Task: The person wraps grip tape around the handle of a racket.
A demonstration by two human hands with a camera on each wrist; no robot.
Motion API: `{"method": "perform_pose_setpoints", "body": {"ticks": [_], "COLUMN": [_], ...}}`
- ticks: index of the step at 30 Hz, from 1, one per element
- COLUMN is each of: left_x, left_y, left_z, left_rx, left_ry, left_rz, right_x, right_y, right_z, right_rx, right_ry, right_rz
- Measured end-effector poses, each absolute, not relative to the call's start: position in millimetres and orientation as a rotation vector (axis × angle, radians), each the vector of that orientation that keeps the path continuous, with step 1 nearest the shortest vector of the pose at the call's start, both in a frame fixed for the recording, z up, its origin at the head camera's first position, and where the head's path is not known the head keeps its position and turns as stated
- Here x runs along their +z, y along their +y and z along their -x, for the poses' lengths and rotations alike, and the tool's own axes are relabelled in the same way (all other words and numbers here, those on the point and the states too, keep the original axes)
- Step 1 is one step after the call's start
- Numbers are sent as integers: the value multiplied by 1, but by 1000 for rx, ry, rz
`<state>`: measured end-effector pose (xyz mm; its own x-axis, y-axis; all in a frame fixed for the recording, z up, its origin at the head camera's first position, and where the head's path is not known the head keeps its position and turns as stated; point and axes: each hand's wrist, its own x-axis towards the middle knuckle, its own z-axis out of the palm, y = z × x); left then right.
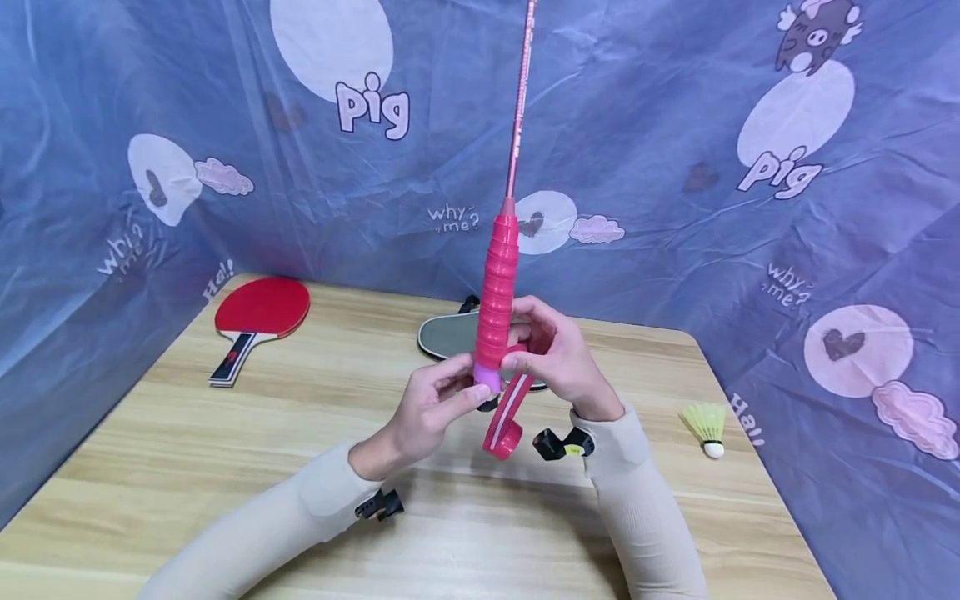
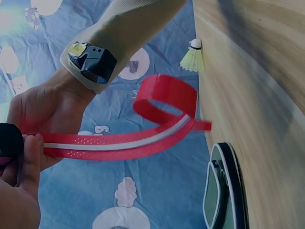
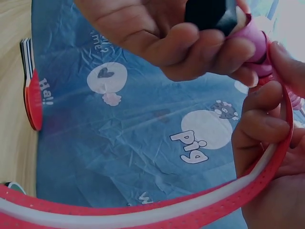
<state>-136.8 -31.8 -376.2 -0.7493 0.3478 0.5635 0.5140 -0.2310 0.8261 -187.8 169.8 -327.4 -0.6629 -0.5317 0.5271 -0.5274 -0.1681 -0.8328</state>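
Note:
A badminton racket with a thin pink shaft (image 1: 520, 108) stands nearly upright above the table, its head out of view. Pink-red grip tape (image 1: 497, 287) winds in overlapping turns around its handle, with a purple section (image 1: 486, 377) bare near the bottom. My left hand (image 1: 429, 410) holds the handle's lower end, fingers curled by the black butt cap (image 3: 209, 14). Beside the handle, my right hand (image 1: 558, 354) pinches the tape between thumb and fingers. From there a loose tail (image 2: 119, 145) with a white backing strip hangs down and ends in a coil (image 2: 167, 95).
On the wooden table (image 1: 360, 533), a red table tennis bat (image 1: 262, 308) lies at the back left. A grey-green case (image 1: 447, 333) lies behind the hands. At the right edge sits a yellow shuttlecock (image 1: 705, 425). Blue printed cloth (image 1: 630, 150) surrounds the table.

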Motion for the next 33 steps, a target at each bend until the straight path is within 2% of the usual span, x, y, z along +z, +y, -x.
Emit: {"method": "perform_pose_setpoints", "body": {"ticks": [8, 16, 22, 33], "left_x": [-377, -372, -372, -375], "left_y": [-34, -34, -34, -34], "left_z": [138, 142, 143, 140], "left_rx": [-2149, -1893, -1920, -2039], "left_ry": [-1867, -2040, -2014, -1894], "left_rz": [1184, 914, 828, 888], "right_x": [-327, -328, -329, -331], "right_y": [168, 166, 167, 163], "right_z": [183, 186, 187, 187], "right_rx": [-2009, -2010, -2012, -2034], "right_ry": [2061, 2163, 2186, 2127], "right_rz": [1314, 1338, 1378, 1347]}}
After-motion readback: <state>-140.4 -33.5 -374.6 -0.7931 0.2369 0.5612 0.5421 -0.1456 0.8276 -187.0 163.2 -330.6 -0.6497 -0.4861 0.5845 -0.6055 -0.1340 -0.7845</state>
